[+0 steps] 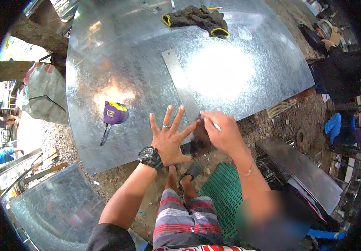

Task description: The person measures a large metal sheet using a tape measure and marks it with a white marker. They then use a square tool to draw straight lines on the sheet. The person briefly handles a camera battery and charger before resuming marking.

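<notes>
A large shiny metal sheet (147,71) lies before me with a flat steel ruler (179,81) set slantwise across it. My left hand (168,140), fingers spread wide, rests by the ruler's near end, with the index fingertip close to my right hand. Pinched in my right hand (225,133) is a slim white pen-like tool (216,126); its tip is hidden by the fingers at the ruler's right edge. To the left of my left hand sits a purple and yellow tape measure (116,113) with a black strap.
Dark work gloves (195,19) with yellow cuffs and a yellow pencil (214,8) lie at the sheet's far side. Another metal sheet (59,205) is at lower left. A green plastic grate (222,192) lies on the ground near my feet. Someone in blue (0,156) is at far left.
</notes>
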### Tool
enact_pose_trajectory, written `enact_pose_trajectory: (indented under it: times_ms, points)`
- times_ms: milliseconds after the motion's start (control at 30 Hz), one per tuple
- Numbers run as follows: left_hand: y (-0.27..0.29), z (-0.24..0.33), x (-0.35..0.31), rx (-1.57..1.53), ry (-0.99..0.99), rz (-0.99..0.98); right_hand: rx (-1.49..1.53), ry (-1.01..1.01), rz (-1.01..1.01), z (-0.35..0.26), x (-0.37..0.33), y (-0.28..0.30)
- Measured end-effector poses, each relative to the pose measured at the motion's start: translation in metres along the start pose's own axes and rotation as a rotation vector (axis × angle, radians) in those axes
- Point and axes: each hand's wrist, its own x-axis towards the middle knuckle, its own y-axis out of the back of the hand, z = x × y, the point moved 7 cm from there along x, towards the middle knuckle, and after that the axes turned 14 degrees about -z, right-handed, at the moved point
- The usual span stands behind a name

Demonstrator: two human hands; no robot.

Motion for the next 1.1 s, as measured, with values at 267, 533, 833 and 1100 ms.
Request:
enact_pose_trajectory:
  times_ms: [267, 533, 833, 1100]
  points:
    - [0.007, 0.005, 0.002, 0.034, -0.005, -0.028, -0.085, -0.036, -0.017, -0.004, 0.142, 0.021]
    - [-0.002, 0.0, -0.002, 0.041, 0.023, -0.021, -0.093, -0.208, -0.315, -0.005, -0.041, -0.004]
    - [0.008, 0.008, 0.002, 0.041, 0.013, -0.035, 0.322, -0.691, -0.141, 0.069, -0.275, -0.051]
    - [0.006, 0.015, 0.007, 0.066, 0.018, -0.008, 0.346, -0.655, -0.087, 0.091, -0.313, -0.104]
